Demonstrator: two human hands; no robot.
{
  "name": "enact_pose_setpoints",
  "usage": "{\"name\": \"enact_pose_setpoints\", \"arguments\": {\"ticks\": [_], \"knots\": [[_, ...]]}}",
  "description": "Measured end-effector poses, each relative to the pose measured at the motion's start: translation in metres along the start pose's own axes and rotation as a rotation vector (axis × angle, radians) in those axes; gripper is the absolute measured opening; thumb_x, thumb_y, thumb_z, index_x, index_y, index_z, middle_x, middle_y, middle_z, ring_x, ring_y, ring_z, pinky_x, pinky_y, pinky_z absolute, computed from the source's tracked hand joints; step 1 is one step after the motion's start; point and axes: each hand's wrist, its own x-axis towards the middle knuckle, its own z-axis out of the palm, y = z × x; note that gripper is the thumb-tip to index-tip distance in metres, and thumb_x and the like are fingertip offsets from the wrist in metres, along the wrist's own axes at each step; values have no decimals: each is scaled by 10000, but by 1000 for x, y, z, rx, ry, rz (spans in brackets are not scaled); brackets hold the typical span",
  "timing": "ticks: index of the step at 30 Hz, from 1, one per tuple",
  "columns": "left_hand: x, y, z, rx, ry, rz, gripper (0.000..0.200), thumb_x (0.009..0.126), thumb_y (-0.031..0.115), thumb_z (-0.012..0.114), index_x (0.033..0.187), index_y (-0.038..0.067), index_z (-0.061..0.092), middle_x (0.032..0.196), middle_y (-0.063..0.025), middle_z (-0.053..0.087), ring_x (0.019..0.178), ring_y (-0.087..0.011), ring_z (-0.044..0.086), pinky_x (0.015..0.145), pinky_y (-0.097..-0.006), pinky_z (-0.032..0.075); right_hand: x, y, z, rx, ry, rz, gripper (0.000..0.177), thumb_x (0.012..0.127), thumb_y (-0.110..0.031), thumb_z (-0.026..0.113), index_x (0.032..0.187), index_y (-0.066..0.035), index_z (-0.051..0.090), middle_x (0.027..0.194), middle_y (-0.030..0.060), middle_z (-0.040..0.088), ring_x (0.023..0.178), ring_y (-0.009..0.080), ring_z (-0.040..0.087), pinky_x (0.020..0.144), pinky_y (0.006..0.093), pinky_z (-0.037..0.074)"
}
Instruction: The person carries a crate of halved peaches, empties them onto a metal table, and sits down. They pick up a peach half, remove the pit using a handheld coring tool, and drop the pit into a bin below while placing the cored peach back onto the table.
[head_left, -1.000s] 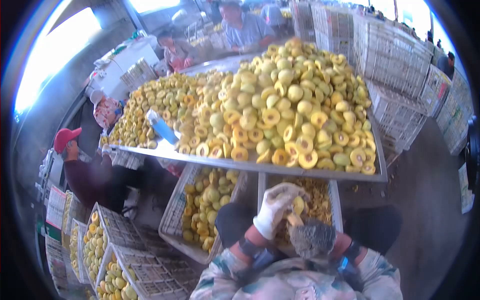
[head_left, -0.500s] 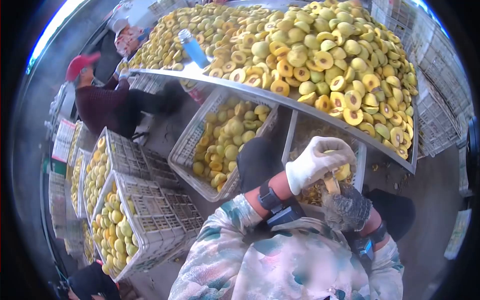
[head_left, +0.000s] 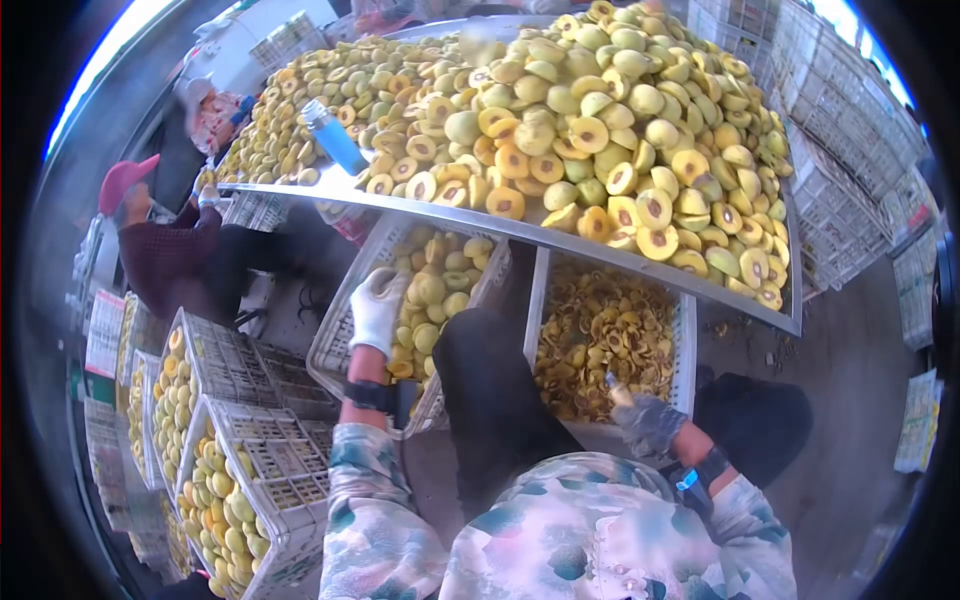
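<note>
My left hand (head_left: pixel 378 308), in a white glove, is over the near side of a plastic crate of peach halves (head_left: pixel 432 290). Its fingers are curved with a gap at the thumb, and no fruit shows in them. In a grey glove, my right hand (head_left: pixel 650 422) is closed around a short wooden-handled tool (head_left: pixel 620 393) with a metal tip pointing up and away. Below that tip sits a second crate (head_left: pixel 684 350), which holds brownish-yellow scraps (head_left: pixel 600 335). Beyond both crates, a metal-edged table (head_left: pixel 560 240) bears a large heap of cut yellow peaches (head_left: pixel 600 130).
A blue bottle (head_left: pixel 338 140) leans on the table among the fruit. Stacked crates of peaches (head_left: pixel 225 500) stand on my left, and more crates (head_left: pixel 840 200) rise at the right. A person in a red cap (head_left: pixel 165 240) sits at the table's left, with another person (head_left: pixel 215 115) beyond.
My left hand has moved left from the scrap crate to the peach crate; the peach piece it held is gone from it. My right hand has lowered slightly, still gripping the tool. The view has shifted.
</note>
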Motion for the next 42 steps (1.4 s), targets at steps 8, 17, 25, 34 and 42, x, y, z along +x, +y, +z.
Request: {"name": "enact_pose_setpoints", "arguments": {"ticks": [8,17,25,34,42], "knots": [[43,78,17,717,122,176,540,699,406,675,1157,155,541,1196,-143,478,1045,-346,480,838,-476,392,2,-2,-3,438,45,145,152,839,-249,619,897,-129,547,633,-23,523,486,88,490,408,243,369],[105,137,144,750,-159,127,385,662,361,698,946,114,618,982,-193,559,943,-352,545,769,-461,415,46,137,1,61,192,-288,361,876,-323,536,1120,-59,554,931,59,613,805,177,553,712,322,445],[84,121,146,-285,33,85,307,704,206,674,858,47,461,865,-93,549,736,-245,579,630,-345,476,-9,-2,-17,295,238,134,313,868,-319,543,1070,-83,581,851,66,597,709,149,554,599,299,443],[10,179,118,-1698,-193,-371,199,833,229,555,960,78,528,909,-57,556,801,-246,591,628,-350,488,-47,-109,-41,959,2,-237,237,837,-197,600,1019,-81,503,728,26,552,560,121,529,450,241,414],[-52,206,122,-1560,-335,-379,435,892,458,449,1071,67,513,924,-111,583,730,-219,563,597,-320,476,-42,-149,-21,908,5,-267,240,876,-296,544,916,-60,558,632,18,534,441,110,493,371,228,380]]}}
